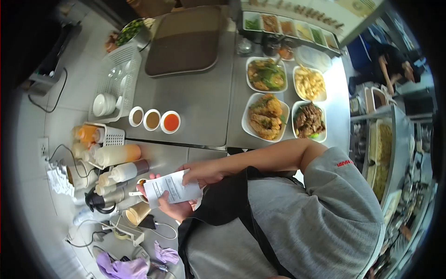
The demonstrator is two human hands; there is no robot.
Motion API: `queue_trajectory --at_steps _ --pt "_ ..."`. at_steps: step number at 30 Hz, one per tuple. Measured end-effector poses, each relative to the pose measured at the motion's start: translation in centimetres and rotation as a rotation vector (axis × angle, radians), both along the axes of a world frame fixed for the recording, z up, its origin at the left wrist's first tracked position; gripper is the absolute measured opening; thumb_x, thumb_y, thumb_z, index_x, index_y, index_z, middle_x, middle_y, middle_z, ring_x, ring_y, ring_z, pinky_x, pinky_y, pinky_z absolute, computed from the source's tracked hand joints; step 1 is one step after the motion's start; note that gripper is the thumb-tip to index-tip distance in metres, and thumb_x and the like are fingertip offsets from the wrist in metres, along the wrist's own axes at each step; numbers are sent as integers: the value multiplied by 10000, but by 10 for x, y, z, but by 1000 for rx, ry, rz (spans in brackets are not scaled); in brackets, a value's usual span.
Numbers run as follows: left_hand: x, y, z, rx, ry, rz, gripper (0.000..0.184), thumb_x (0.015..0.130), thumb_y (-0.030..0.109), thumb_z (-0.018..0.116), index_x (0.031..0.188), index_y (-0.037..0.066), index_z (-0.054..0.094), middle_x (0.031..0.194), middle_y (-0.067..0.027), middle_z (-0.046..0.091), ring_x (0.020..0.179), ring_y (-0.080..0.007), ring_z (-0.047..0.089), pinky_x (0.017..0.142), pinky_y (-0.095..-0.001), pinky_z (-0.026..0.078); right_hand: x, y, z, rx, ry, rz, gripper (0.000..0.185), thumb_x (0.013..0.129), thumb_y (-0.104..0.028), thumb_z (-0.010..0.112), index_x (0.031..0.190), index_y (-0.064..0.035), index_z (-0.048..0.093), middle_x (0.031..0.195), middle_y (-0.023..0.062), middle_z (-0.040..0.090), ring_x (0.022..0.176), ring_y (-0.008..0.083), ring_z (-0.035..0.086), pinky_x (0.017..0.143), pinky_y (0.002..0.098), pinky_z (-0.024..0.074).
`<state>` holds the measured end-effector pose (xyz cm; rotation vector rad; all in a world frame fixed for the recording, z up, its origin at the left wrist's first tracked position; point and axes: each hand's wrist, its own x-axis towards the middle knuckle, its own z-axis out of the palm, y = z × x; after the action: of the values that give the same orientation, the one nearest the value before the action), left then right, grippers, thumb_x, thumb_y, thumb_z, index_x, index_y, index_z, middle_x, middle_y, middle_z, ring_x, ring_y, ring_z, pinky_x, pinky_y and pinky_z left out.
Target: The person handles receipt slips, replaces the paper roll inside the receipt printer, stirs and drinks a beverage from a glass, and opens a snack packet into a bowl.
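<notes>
Grey shirt point(297, 218) and black apron point(209, 218) lie nearest the camera, filling the near side of the scene. White printed slip point(169, 188) sits left of the apron, gripped by both hands. Right hand point(206, 172) pinches its right part, thumb on the printed face; left hand point(179, 209) clasps the near edge, thumb on top, its other fingers partly hidden by the paper. Small bowl with a white spoon point(134, 193) shows partly behind the slip's left edge. Sauce bottles point(118, 155) lie grouped farther left. Beyond, on the metal counter point(200, 107): three sauce cups point(170, 122) side by side, a white basket point(131, 88) to their far left, a brown tray point(186, 44) at the far side. Right of these stand four dishes of food point(246, 125), near a row of small containers point(288, 37). Far right, a person point(384, 69) in dark clothes leans forward.
</notes>
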<state>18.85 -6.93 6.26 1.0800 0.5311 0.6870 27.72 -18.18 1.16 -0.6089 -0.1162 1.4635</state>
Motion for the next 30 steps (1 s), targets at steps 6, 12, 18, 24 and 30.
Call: queue_trajectory --at_steps 6,12,18,24,30 --pt "6 -6 -8 -33 -91 1 811 766 47 501 1503 162 184 1270 -144 454 1149 -261 481 964 -437 437 -7 -8 0 -145 59 -136 542 855 -186 634 1324 -17 422 1162 131 555 1084 224 571 887 372 499" --pt "10 9 9 62 -126 105 846 766 15 494 1518 147 129 1374 -159 398 1226 -284 449 1039 -435 345 13 -3 34 -245 -325 -101 327 860 -227 696 1096 -15 613 1024 63 656 892 153 645 761 299 539" --pt "-28 49 17 473 -125 346 674 845 -16 468 1475 43 233 1254 -156 477 1153 -230 506 1032 -362 366 182 65 165 -17 -899 -891 255 865 -150 663 1073 -6 626 933 40 663 817 101 604 715 281 504" --pt "-106 50 -31 427 109 543 465 832 -15 533 1288 -5 444 1072 -114 569 1021 -193 554 956 -344 412 377 145 316 -513 -1992 -1759 251 903 -214 582 1105 -109 687 895 207 665 802 338 677 709 394 509" --pt "-121 12 -43 574 341 735 426 769 -23 525 1194 3 521 1043 -91 595 989 -196 578 897 -330 462 385 229 314 -45 -2406 -1311 324 904 -203 512 1197 -159 642 1044 122 687 904 306 668 773 373 523"
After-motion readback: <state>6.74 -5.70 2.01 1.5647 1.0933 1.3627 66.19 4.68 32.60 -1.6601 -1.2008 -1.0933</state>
